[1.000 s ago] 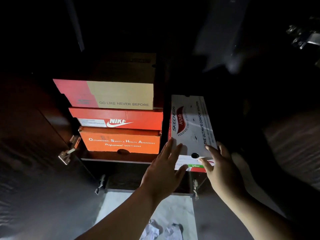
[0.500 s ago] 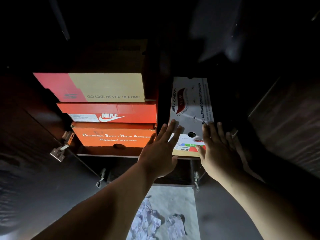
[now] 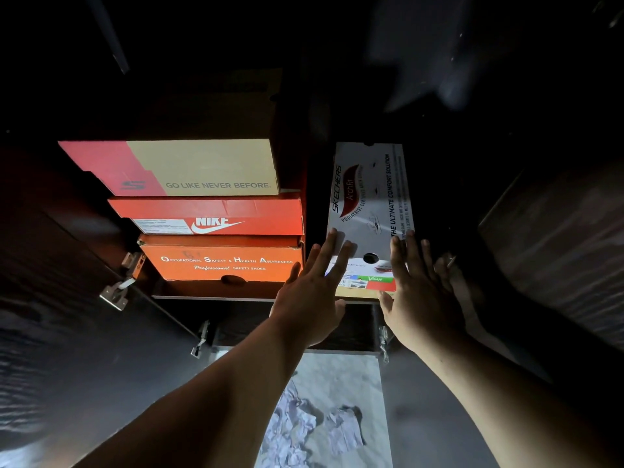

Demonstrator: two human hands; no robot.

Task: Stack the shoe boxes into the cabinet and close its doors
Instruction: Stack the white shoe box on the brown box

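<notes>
A white Skechers shoe box [image 3: 369, 197] stands on end on the right side of the dark cabinet shelf [image 3: 216, 295]. My left hand [image 3: 312, 292] and my right hand [image 3: 417, 288] lie flat with straight fingers against its near end. To its left is a stack of three boxes: a tan and pink box [image 3: 189, 167] on top, a red Nike box [image 3: 216, 216] in the middle, an orange safety-shoe box [image 3: 219, 261] at the bottom.
The left cabinet door [image 3: 67, 298] stands open with its metal hinge [image 3: 118, 292] showing. The right door [image 3: 557, 238] is open too. Below, a pale marbled floor [image 3: 337, 383] carries crumpled white paper [image 3: 304, 423]. The room is very dark.
The white box has slid deeper onto the shelf, with both my hands following it forward. Over the last half second little has moved.
</notes>
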